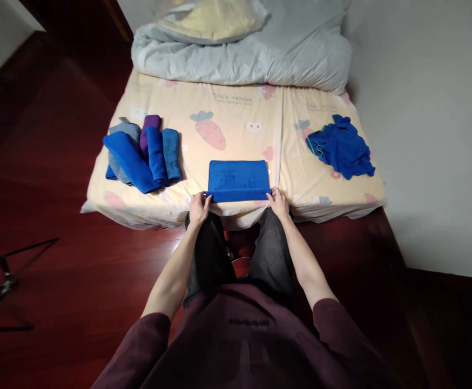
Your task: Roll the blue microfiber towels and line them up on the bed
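A blue towel [238,175] lies flat on the bed in front of me, its near edge folded over into a narrow band. At the left end of that band, my left hand [199,208] pinches the corner between thumb and fingers. My right hand [278,203] grips the opposite end in the same way. To the left rests a group of rolled towels: a bright blue roll [128,162], a purple one [150,129], a teal one [172,154] and a grey one [127,129]. A crumpled blue cloth pile [341,148] with a green edge sits on the right.
The bed [236,129] has a cream sheet printed with carrots and rabbits. A grey quilt [240,62] and a yellow pillow [220,21] are at its far end. White wall [430,135] stands on the right; black stand legs [7,283] are on the red floor at left.
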Available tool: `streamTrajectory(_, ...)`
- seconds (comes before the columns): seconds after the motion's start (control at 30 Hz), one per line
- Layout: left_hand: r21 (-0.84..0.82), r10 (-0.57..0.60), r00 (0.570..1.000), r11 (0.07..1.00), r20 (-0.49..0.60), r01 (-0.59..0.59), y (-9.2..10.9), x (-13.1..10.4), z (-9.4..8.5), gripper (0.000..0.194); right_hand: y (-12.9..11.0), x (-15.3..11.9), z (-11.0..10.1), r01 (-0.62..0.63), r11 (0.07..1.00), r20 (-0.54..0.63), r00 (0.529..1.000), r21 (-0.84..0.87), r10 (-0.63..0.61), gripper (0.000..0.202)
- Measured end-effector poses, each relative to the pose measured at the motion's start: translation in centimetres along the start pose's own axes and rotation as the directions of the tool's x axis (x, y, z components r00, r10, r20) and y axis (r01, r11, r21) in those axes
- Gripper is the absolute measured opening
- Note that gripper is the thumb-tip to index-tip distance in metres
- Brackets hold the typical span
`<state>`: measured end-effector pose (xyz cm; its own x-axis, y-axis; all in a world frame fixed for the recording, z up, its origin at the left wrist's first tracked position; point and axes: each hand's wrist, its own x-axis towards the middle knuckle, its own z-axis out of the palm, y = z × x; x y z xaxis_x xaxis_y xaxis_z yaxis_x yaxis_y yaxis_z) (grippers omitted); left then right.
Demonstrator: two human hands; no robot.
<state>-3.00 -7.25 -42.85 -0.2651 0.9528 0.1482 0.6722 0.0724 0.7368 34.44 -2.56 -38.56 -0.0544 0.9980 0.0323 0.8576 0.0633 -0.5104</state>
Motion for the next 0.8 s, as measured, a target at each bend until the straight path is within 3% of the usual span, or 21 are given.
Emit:
streamTrajectory(0.17, -0.001, -0.029, 0.999, 1.0, 0.024, 0.029, -0.03, 0.08, -0.01, 0.035, 0.59, 0.06, 0.02, 0.0, 0.996, -0.003, 1.0, 0.086, 0.0, 0.045)
streamTrajectory(0.43, -0.02, -0.068, 0.995, 0.997, 0.071, 0.07, 0.03, 0.02, 0.01, 0.04, 0.43, 0.33, 0.04, -0.007, 0.999, 0.056, 0.998, 0.045, 0.004, 0.035)
streamTrajectory(0.8, -0.065, -0.001, 0.998, 0.998, -0.062, -0.003, -0.35, 0.16, 0.61, 0.032, -0.22, 0.12, 0.18, 0.005, 0.997, 0.021, 1.0, -0.075, -0.003, 0.04)
